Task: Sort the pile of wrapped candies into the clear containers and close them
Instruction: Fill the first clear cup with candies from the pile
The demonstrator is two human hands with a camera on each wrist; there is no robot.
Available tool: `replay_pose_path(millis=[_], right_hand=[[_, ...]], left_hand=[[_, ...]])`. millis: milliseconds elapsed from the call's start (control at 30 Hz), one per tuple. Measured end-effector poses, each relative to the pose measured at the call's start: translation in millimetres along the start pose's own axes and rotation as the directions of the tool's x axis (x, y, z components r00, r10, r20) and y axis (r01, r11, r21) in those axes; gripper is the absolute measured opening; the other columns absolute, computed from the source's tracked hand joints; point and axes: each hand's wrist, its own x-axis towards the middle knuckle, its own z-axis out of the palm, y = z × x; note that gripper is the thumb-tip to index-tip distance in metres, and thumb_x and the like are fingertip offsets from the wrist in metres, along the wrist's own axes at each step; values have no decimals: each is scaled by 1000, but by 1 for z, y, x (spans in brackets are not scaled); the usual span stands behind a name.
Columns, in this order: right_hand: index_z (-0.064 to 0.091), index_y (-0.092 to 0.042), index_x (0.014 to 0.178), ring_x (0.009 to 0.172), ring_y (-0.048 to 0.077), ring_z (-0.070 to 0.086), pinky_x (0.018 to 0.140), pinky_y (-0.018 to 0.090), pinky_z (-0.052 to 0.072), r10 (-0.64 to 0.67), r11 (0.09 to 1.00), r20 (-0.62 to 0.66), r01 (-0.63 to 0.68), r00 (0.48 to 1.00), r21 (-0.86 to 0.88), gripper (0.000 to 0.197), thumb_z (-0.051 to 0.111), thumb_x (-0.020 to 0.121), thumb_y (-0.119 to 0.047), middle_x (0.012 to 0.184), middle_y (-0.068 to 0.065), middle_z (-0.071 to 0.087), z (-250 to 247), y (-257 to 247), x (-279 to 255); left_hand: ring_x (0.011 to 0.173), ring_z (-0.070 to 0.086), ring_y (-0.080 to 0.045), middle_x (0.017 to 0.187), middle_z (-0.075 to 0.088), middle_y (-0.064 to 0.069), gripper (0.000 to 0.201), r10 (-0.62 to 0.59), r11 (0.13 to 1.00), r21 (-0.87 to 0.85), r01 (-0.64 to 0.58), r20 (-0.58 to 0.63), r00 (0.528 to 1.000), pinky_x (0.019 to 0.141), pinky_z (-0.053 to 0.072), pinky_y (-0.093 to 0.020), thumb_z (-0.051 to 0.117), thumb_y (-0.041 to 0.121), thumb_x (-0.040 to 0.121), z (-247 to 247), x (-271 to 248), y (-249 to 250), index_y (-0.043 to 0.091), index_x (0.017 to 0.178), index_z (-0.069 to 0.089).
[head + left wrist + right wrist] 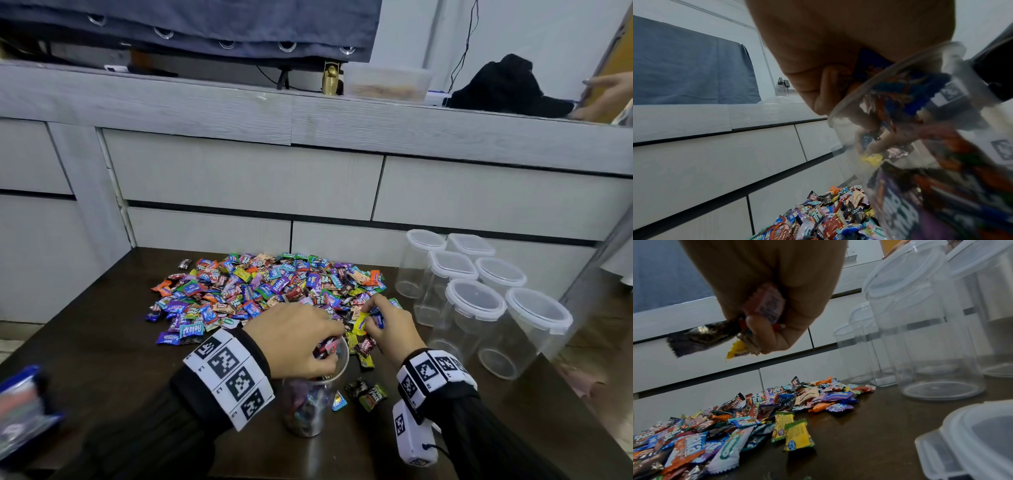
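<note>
Grey drawer fronts close off the far edge of a dark wooden table, with the pile of wrapped candies spread up to that edge at the middle. Near the front edge an open clear container, partly filled, stands under the left hand, whose fingers curl round several candies over its rim. Just right of it the right hand pinches a yellow candy with others bunched in its fingers, above the pile's near edge. Six lidded empty containers crowd the right edge. Bare table lies left of the pile, and a few loose candies lie between the wrists.
</note>
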Motion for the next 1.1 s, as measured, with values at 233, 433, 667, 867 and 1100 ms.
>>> replay_pose_path(millis=[233, 433, 667, 867, 1100], right_hand=[[50, -27, 88, 58, 17, 47, 48, 14, 39, -11, 999, 7, 11, 1000, -35, 17, 54, 89, -10, 79, 14, 62, 4, 6, 3], [51, -27, 87, 60, 17, 48, 56, 10, 39, -26, 999, 8, 26, 1000, -42, 18, 55, 87, -9, 80, 13, 63, 5, 10, 3], [50, -27, 87, 57, 16, 47, 52, 14, 38, -28, 999, 9, 28, 1000, -38, 19, 55, 87, -9, 76, 15, 63, 4, 7, 2], [52, -23, 89, 56, 16, 45, 51, 19, 37, -18, 1000, 7, 19, 1000, -8, 15, 53, 89, -7, 75, 16, 60, -4, -1, -1], [55, -20, 91, 50, -2, 51, 46, 7, 36, -178, 973, -160, 198, 971, 121, 14, 56, 88, -6, 65, -10, 54, -36, -54, 1]], left_hand=[[82, 59, -23, 89, 61, 1, 32, -14, 1000, -16, 15, 48, 999, 72, 53, -38, 47, 49, 88, -2, 0, -1, 25, 105, 59], [73, 55, -26, 78, 58, 0, 28, -81, 989, -124, 78, -15, 997, 66, 48, -37, 49, 43, 90, 2, 1, 2, 24, 109, 40], [88, 57, -15, 100, 60, 8, 13, -76, 966, -252, 56, -69, 995, 75, 47, -36, 50, 36, 93, 6, 0, 7, 25, 97, 54], [89, 58, -3, 96, 67, 11, 33, -77, 923, -385, -3, -193, 978, 81, 46, -28, 49, 50, 89, 10, -10, 6, 25, 96, 70], [127, 40, -1, 132, 38, 20, 69, -265, 761, -646, -57, -390, 882, 107, 34, -21, 72, 67, 68, 42, -30, -3, 40, 123, 41]])
